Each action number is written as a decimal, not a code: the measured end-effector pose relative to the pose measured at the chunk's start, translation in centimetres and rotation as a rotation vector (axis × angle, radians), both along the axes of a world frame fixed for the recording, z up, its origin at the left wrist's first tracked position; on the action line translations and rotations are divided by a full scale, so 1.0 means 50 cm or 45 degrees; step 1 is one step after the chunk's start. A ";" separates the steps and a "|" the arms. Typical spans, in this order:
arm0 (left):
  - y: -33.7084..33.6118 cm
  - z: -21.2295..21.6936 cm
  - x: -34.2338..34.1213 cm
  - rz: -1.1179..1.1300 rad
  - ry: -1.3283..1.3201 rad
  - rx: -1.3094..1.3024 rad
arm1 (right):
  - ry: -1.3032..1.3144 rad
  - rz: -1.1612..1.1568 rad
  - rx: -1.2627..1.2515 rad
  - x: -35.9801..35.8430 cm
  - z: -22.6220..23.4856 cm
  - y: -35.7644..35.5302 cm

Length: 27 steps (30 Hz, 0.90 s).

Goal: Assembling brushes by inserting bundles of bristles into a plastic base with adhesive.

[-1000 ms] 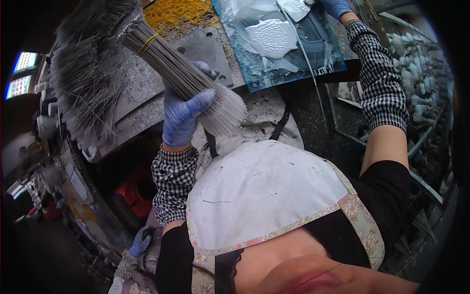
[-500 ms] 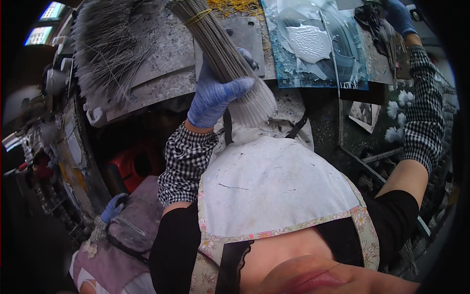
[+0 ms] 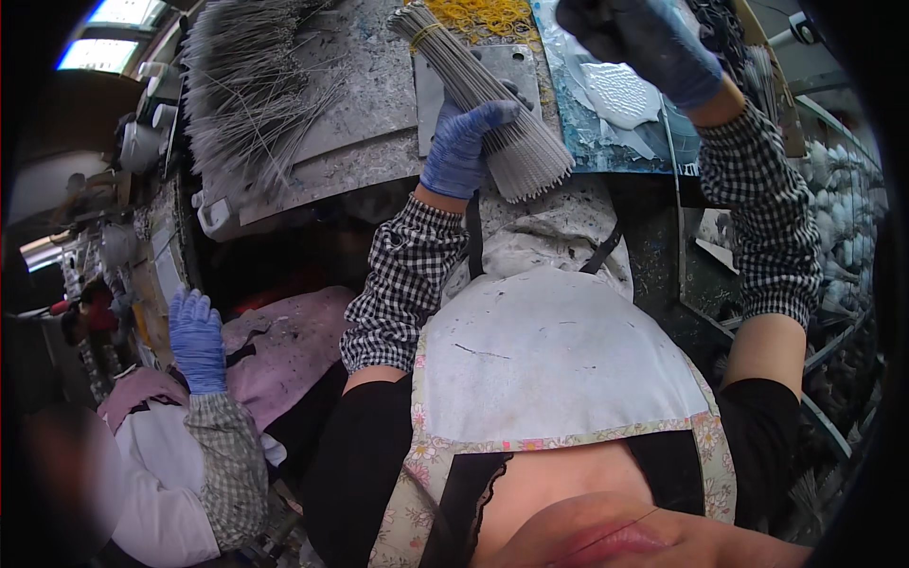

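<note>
A thick bundle of thin grey wire-like rods (image 3: 473, 80) slants across the near edge of the worktable. A yellow band circles its far end, and the near ends fan out slightly. My left hand (image 3: 464, 142), in a blue glove with dark fingertips, is closed around the bundle's lower half. At the upper right my right hand (image 3: 663, 57), gloved alike, hovers over a blue board (image 3: 578, 142) smeared with white paste (image 3: 620, 95). Its dark fingers look curled and partly leave the picture at the top. Anything held in them is hidden.
Loose grey rods (image 3: 246, 95) are heaped at the table's left. Yellow bands (image 3: 483, 17) lie at the back, beside a metal plate (image 3: 525, 71). Black strips (image 3: 724, 33) lie far right. A co-worker's gloved hand (image 3: 197, 341) is raised at the left. White tufted pieces (image 3: 838, 218) fill a right-hand rack.
My right hand has come left from beside the black strips to above the pasted board. My left hand still grips the bundle. The co-worker's hand has risen with spread fingers.
</note>
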<state>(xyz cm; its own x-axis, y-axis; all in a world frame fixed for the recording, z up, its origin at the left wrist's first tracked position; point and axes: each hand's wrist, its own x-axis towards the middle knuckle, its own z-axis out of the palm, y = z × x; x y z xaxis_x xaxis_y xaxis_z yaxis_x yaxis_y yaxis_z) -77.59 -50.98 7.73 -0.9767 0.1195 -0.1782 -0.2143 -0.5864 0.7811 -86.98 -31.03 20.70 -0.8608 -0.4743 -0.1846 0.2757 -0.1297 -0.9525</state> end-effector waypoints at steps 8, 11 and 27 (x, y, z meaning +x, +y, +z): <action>-0.174 0.395 0.064 -0.297 1.444 -2.475 | 0.123 0.517 -0.132 0.167 -0.077 -0.218; -0.124 0.409 0.073 -0.555 0.903 -2.038 | 0.634 0.565 0.039 0.218 -0.082 -0.277; -0.405 0.436 0.077 -0.132 0.309 -2.008 | 0.905 0.439 0.338 0.190 -0.024 -0.107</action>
